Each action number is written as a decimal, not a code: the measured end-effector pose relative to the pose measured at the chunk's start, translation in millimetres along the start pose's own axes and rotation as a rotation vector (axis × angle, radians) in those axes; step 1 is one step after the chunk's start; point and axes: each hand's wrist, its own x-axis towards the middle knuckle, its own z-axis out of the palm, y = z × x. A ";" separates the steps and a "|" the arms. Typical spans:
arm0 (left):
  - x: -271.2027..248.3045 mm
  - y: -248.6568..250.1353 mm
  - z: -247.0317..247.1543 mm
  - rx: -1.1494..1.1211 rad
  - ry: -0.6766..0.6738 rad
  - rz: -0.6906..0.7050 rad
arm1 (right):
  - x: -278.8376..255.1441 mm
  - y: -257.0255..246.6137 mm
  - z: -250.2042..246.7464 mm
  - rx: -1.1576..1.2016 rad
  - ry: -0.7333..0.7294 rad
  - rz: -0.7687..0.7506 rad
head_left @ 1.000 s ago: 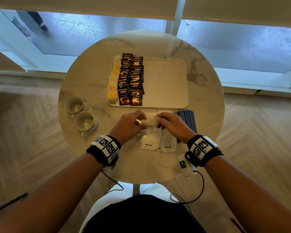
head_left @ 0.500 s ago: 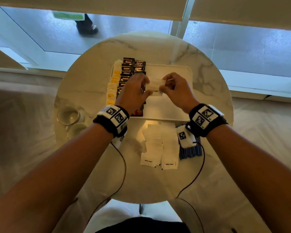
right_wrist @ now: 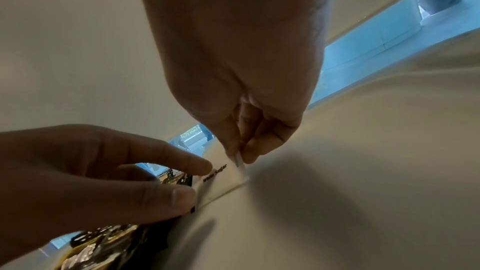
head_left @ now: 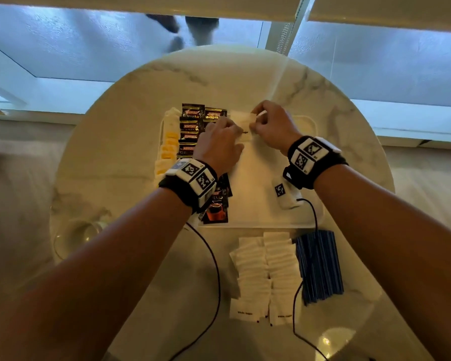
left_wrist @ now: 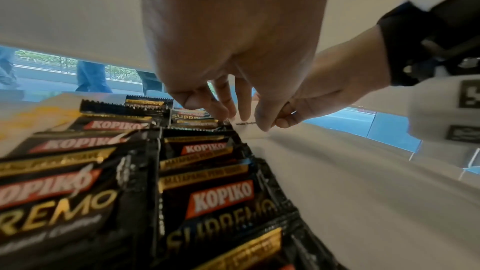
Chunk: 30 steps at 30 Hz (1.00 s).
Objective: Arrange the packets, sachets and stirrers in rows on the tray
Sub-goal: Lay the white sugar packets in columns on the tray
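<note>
sugar sachet (head_left: 241, 123): white, printed "White Sugar", lying on the tray at about 12 o'clock, just right of the dark packet rows; one seen here, more under it cannot tell
left hand (head_left: 219, 144): fingers and thumb rest on the sachet's left edge (right_wrist: 182, 182); whether they pinch it or only press, cannot tell
right hand (head_left: 274, 126): thumb and forefinger pinch the sachet's right edge (right_wrist: 240, 151)
tray (head_left: 266, 220): pale, rectangular, centre of table; right half bare
coffee packets (head_left: 193, 126): black, "KOPIKO SUPREMO", two overlapping rows on tray's left part; partly hidden by the left wrist, not countable
yellow/white sachets (head_left: 168, 147): one row along tray's 9 o'clock edge, blurred, count unclear
spare sugar sachets (head_left: 266, 274): two overlapping rows on the table at 6 o'clock of tray, off the tray; exact count unclear
stirrers (head_left: 319, 267): dark blue bundle, just right of spare sachets, about 5 o'clock of tray
cups (head_left: 76, 235): at 8 o'clock on the table, blurred, cannot count
table (head_left: 130, 121): round, pale marble with grey veins
wristbands (head_left: 310, 157): one per wrist, black with white marker tags; cables trailing
room: window glass with lowered blinds at 12 o'clock; legs of passers-by (head_left: 182, 27) outside; pale floor blurred around the table
</note>
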 end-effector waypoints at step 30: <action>-150.6 26.6 -18.4 -0.158 0.020 0.236 | -160.9 -17.8 -42.7 0.026 0.043 -0.005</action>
